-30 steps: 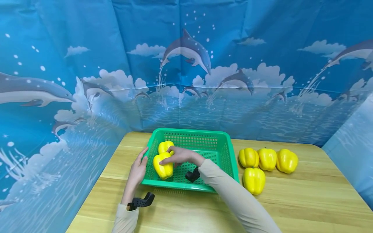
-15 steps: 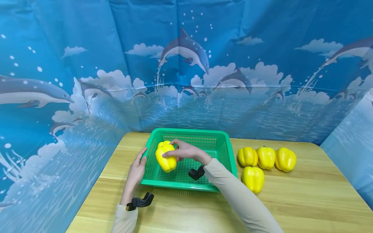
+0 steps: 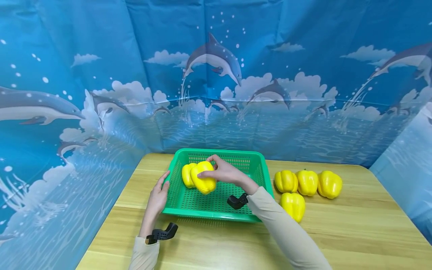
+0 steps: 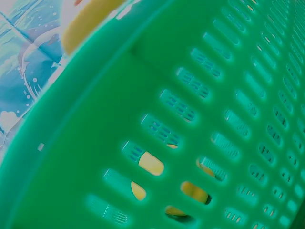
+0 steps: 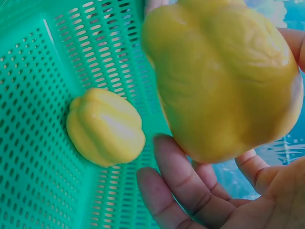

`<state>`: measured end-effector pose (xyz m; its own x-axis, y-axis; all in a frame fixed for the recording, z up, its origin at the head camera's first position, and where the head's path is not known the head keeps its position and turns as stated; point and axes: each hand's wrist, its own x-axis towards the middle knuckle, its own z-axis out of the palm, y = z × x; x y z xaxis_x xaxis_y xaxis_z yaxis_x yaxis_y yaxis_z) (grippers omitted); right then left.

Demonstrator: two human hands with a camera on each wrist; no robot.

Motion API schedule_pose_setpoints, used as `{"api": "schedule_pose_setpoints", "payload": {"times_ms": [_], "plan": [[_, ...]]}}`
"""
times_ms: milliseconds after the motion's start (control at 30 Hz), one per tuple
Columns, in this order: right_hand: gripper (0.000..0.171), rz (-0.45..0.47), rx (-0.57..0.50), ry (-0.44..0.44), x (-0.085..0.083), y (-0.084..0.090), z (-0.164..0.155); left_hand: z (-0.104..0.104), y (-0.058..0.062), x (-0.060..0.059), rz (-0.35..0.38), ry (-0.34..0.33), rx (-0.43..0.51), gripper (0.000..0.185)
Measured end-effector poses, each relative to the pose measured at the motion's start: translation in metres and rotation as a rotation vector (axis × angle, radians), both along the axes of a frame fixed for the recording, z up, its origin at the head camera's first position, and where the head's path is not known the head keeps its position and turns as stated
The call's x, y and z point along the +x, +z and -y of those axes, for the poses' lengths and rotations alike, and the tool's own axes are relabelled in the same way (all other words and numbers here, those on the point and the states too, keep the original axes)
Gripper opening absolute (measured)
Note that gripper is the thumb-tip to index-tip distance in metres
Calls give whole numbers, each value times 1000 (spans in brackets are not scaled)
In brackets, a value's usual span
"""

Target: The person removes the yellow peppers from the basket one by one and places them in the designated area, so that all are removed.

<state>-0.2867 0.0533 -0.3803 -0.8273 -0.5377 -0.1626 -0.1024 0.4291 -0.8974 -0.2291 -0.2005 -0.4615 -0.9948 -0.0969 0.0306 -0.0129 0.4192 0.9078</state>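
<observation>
My right hand (image 3: 225,173) grips a yellow bell pepper (image 3: 204,179) and holds it up over the green basket (image 3: 216,215). In the right wrist view that bell pepper (image 5: 224,86) fills the upper right, with fingers (image 5: 178,171) below it and at its right side. A second yellow bell pepper (image 3: 187,175) lies in the left part of the basket, partly behind the held one in the head view. My left hand (image 3: 158,197) rests against the basket's left side with fairly straight fingers. The left wrist view shows mostly the slotted basket wall (image 4: 90,133).
Several yellow bell peppers (image 3: 308,183) stand close together on the wooden table (image 3: 364,221), right of the basket. One bell pepper (image 3: 293,207) sits nearer the front. A blue dolphin-print curtain (image 3: 216,112) hangs behind the table.
My right hand has moved right and upward with its bell pepper, from the basket's left side toward the middle. More of the other bell pepper shows. The left hand stays at the basket's side.
</observation>
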Motion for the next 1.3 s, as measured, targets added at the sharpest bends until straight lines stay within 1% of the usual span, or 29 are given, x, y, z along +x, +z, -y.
{"api": "schedule_pose_setpoints", "payload": {"times_ms": [333,567,700,833,1000,1100,1300], "plan": [[62,-91,-22,-61,12,14,-26,1,0,-1,15,-10,27,45],[59,-135,-88,-141,22,20,-50,2,1,-1,8,0,23,45],[58,-136,-133,-192,30,23,-67,1,0,-1,4,-5,27,45],[60,-130,-174,-224,37,23,-86,1,-1,-2,9,-9,37,45],[61,-168,-165,-293,49,22,-113,1,0,-1,12,-5,30,45],[61,-188,-157,-343,57,21,-128,2,0,-1,12,-7,26,45],[60,-228,-177,-458,74,13,-155,2,-1,-2,13,-3,31,45]]}}
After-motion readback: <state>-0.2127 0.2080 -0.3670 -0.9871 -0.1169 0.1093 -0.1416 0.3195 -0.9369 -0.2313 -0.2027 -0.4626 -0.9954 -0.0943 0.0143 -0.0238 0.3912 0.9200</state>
